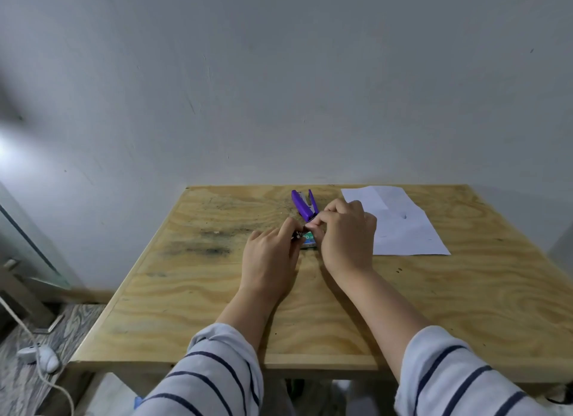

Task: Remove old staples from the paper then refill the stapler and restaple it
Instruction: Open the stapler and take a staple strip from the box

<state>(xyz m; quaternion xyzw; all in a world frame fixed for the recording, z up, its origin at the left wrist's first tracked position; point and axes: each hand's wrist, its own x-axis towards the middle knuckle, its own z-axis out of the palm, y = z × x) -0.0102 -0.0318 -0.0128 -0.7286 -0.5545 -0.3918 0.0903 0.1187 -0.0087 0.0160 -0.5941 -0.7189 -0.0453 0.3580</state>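
A purple stapler lies hinged open on the wooden table, near its far edge. Just in front of it sits a small green staple box. My left hand pinches a small dark metal piece at the box's left end; whether it is a staple strip or a remover I cannot tell. The fingers of my right hand close on the box's far right end. White paper sheets lie flat to the right of my hands, with a fold at the top.
A grey wall stands right behind the table. On the floor at left lie a white cord with a switch and a glass panel in a metal frame.
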